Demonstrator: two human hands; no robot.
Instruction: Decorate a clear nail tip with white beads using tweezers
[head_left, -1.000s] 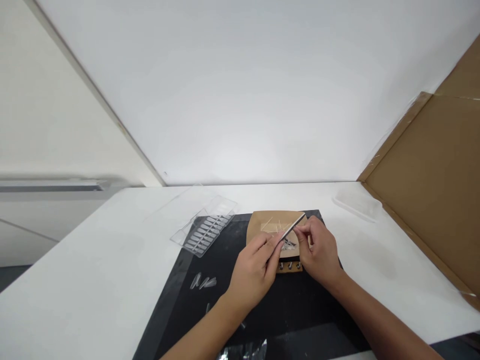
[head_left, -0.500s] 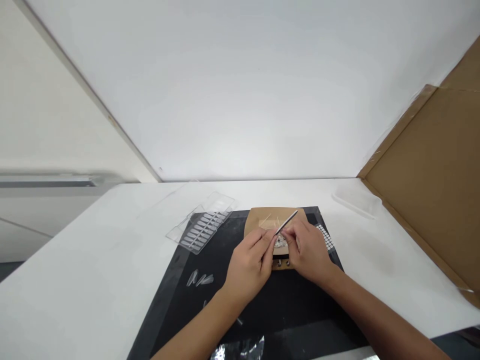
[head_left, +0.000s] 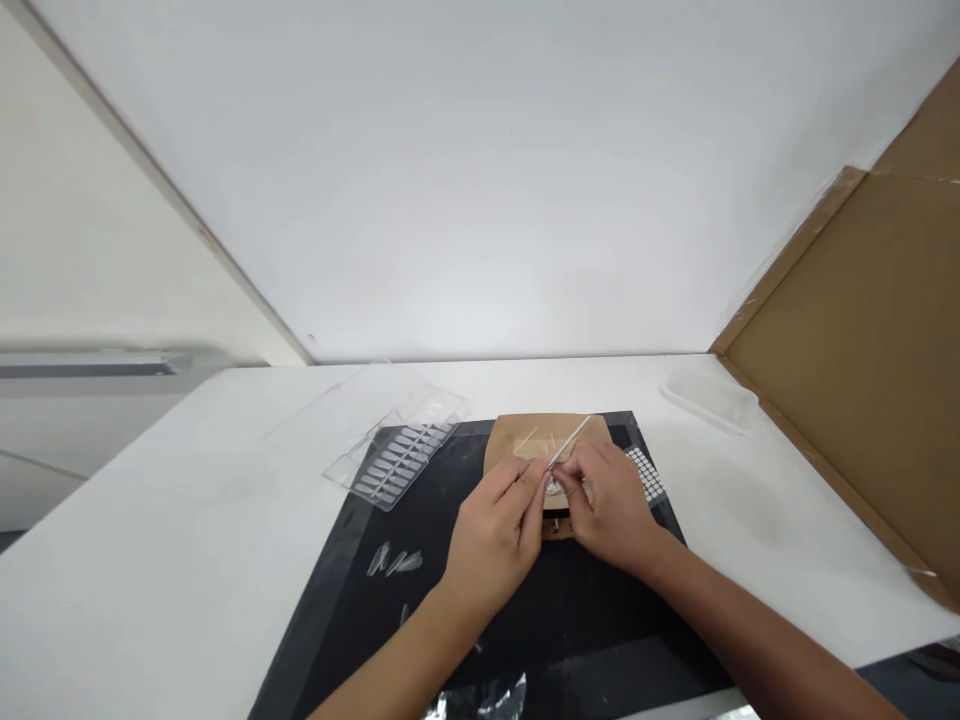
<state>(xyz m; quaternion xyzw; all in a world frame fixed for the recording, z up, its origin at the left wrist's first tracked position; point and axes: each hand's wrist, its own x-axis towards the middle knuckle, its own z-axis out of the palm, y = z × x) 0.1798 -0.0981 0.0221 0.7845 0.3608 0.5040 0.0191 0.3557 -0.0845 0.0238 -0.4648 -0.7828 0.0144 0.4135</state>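
Note:
My left hand [head_left: 496, 535] is closed, its thumb and fingers pinching a thin pale stick [head_left: 571, 441] that points up and to the right. Against its fingertips, my right hand [head_left: 611, 505] is also closed in a pinch; what lies between its fingers is too small to make out. Both hands are over the front of a tan tray [head_left: 504, 434], which holds small white bits and thin sticks, partly hidden by the fingers. The tray rests on a black mat [head_left: 450, 490].
A clear case of nail-shaped pieces [head_left: 401, 463] lies left of the tray. Loose clear pieces [head_left: 395, 560] are on the mat. A sheet of white dots [head_left: 646, 474] is at the right, a clear plastic lid [head_left: 711, 400] beyond it. Cardboard [head_left: 862, 350] stands far right.
The stick has turned slightly, now showing a pale face instead of a dark edge. My right hand's fingers have shifted a little closer to my left fingertips. The view has moved slightly.

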